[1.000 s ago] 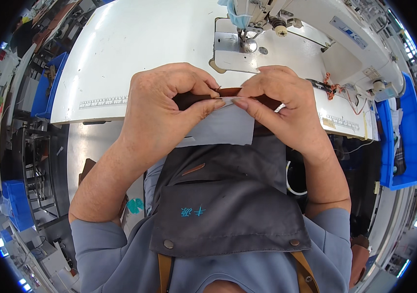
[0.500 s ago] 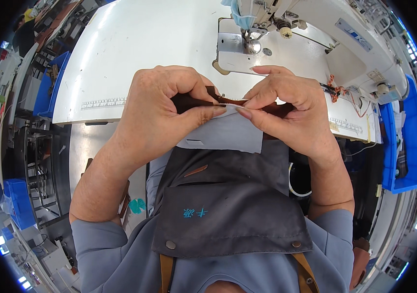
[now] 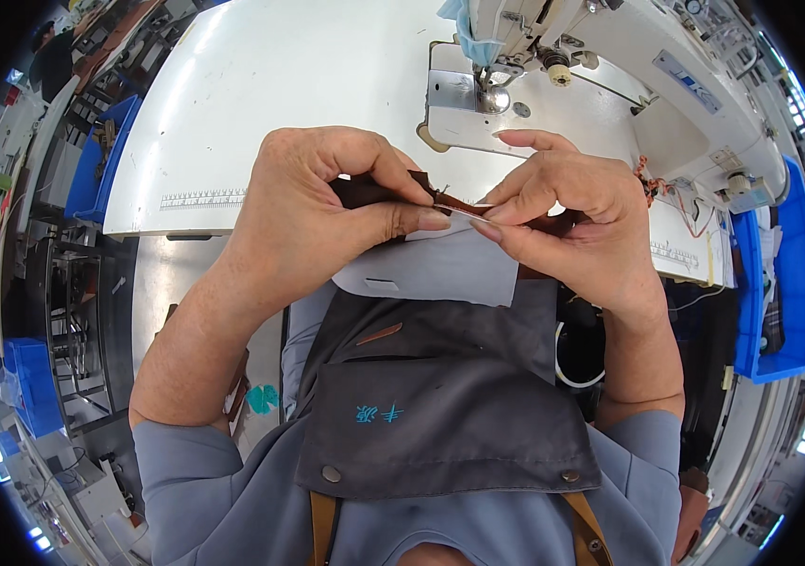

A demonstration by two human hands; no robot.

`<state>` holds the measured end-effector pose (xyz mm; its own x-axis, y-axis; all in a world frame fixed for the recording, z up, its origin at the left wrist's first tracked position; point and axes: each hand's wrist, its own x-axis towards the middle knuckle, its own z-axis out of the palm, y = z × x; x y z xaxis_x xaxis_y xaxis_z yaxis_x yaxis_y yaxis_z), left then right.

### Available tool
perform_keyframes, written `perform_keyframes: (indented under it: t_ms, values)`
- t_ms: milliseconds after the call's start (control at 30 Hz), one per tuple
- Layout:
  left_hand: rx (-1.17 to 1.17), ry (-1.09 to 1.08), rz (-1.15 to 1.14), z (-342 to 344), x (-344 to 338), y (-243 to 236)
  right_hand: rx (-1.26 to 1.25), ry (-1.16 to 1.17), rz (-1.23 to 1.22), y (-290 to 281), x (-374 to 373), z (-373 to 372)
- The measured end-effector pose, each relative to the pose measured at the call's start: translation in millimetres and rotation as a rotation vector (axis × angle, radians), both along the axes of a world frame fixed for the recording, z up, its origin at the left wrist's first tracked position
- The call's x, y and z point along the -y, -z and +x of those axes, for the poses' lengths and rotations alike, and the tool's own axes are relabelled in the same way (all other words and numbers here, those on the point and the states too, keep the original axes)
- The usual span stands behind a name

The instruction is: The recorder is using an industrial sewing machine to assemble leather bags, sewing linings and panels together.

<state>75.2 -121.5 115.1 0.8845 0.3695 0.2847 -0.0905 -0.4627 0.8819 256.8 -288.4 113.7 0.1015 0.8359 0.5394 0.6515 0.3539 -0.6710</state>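
Both hands pinch the upper edge of one sewn piece, made of dark brown material (image 3: 365,191) joined to a light grey fabric panel (image 3: 440,269). My left hand (image 3: 327,193) grips it between thumb and forefinger, with brown material bunched in the palm. A short distance away, my right hand (image 3: 568,208) pinches the same edge, thumb below and forefinger above. Between the fingertips a thin reddish-brown strip and a pale edge show. The grey panel hangs down toward my dark apron (image 3: 450,415) and has a small slit near its lower left. The layers inside my palms are hidden.
A white sewing machine (image 3: 704,104) stands at the back right, its needle area (image 3: 487,90) beyond my hands. The white table (image 3: 261,104) has ruler markings along its front edge. Blue bins stand right (image 3: 780,283) and left (image 3: 115,156). Another person (image 3: 51,61) is at the far left.
My right hand has shifted slightly right and down, and the pinched edge now tilts down to the right. The grey panel hangs a little lower. Both hands keep their pinch.
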Motion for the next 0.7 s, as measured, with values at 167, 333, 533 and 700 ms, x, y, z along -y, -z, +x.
perform_keyframes:
  t_ms: [167, 333, 533, 700]
  values:
    - [0.029, 0.018, 0.064, -0.8, 0.3, -1.8, -0.028, -0.014, -0.04, -0.3, 1.8, 1.6]
    - [0.057, 0.023, 0.134, -0.8, 2.6, -2.1, -0.051, -0.015, -0.03, 1.9, 2.6, 0.9]
    - [0.12, 0.029, 0.183, 14.2, -4.0, 6.3, -0.074, 0.044, -0.049, 9.1, 0.3, 9.1]
    - [0.132, 0.0, 0.43, 29.9, -12.6, 11.7, -0.143, 0.09, -0.104, 18.2, -2.4, 20.8]
